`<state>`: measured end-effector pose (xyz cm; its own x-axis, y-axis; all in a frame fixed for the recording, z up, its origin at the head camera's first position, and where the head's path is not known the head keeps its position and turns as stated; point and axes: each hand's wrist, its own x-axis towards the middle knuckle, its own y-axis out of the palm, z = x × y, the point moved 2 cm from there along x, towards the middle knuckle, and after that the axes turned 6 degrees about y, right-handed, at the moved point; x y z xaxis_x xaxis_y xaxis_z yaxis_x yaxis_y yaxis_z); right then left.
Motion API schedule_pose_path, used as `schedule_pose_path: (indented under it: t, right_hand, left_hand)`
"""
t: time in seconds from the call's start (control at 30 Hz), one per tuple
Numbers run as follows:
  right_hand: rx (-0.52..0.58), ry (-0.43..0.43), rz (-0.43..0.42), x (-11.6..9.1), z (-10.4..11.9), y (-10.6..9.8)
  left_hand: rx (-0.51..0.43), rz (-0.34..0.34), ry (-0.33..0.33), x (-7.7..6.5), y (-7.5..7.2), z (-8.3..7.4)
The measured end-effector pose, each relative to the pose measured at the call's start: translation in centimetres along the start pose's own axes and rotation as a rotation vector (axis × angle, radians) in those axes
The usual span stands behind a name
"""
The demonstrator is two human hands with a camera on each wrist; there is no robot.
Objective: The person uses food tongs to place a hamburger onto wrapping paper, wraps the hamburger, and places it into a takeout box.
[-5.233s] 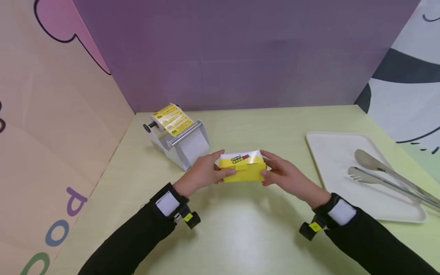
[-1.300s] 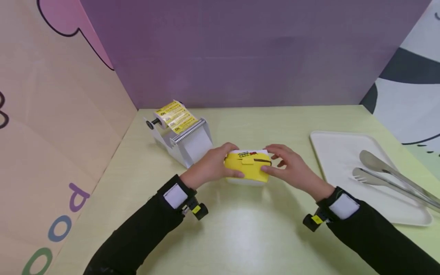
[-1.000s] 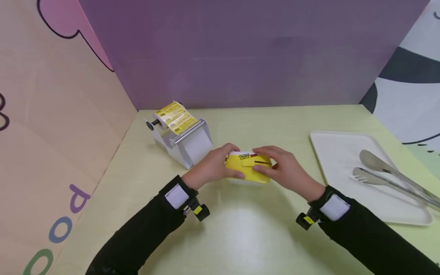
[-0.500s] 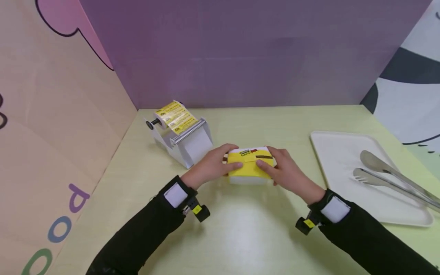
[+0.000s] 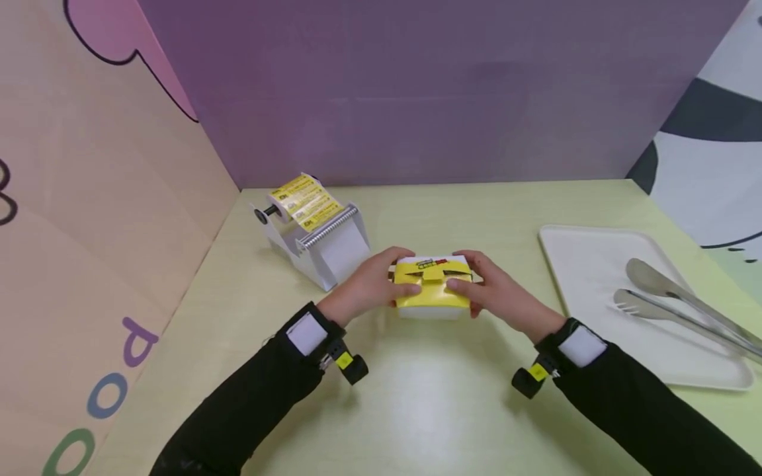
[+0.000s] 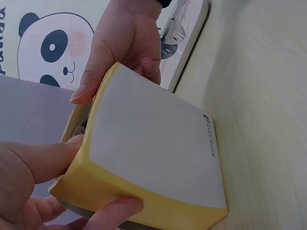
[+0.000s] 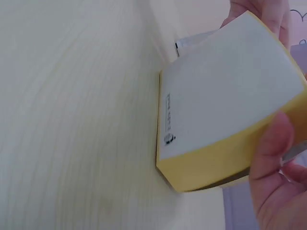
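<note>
A small yellow and white paper food box (image 5: 433, 301) is held between both hands in the middle of the head view. My left hand (image 5: 370, 283) grips its left end, thumb across the yellow face. At the right end my right hand (image 5: 500, 291) holds it the same way, thumb close to the tab (image 5: 433, 276) of the lid. Dark slits show on both sides of that tab. In the left wrist view, the white face of the box (image 6: 153, 143) carries small print along one edge. The right wrist view shows the box (image 7: 225, 86) tilted close over the table.
A white dispenser (image 5: 342, 254) with a roll of yellow labels (image 5: 306, 201) stands left behind the box. On the right lies a white tray (image 5: 586, 264) with a spoon (image 5: 649, 276) and a fork (image 5: 643, 307). A purple panel (image 5: 417, 99) closes off the back.
The box has tipped, so its white face shows below the yellow. My right hand moved in over the lid, then back to the right end. Slits now show on both sides of the tab.
</note>
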<state>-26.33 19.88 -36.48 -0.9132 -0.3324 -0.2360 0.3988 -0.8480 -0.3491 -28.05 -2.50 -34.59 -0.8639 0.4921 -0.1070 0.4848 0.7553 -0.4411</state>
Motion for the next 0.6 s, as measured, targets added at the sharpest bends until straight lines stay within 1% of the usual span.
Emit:
schedule_pose_path:
  t: [0.1,0.2,0.33,0.4,0.5,0.6]
  right_hand:
    - [0.020,0.005,0.001,0.1,-0.1,0.1]
    - [0.023,0.009,-0.016,0.2,-0.2,0.2]
    - [0.016,0.018,-0.043,0.3,-0.2,0.2]
    - [0.017,0.023,-0.042,0.3,-0.2,0.1]
    - [0.026,0.029,-0.020,0.3,-0.3,0.0]
    - [0.031,0.021,0.010,0.3,-0.2,-0.1]
  left_hand:
    - [-0.052,-0.001,0.001,0.0,0.0,0.2]
    - [-0.089,0.008,0.007,0.0,-0.1,0.4]
    - [-0.134,0.036,0.016,0.2,-0.3,0.6]
    - [-0.164,0.057,0.013,0.4,-0.4,0.7]
    - [-0.215,0.089,-0.010,0.7,-0.5,1.0]
    - [-0.244,0.099,-0.056,1.1,-0.6,1.1]
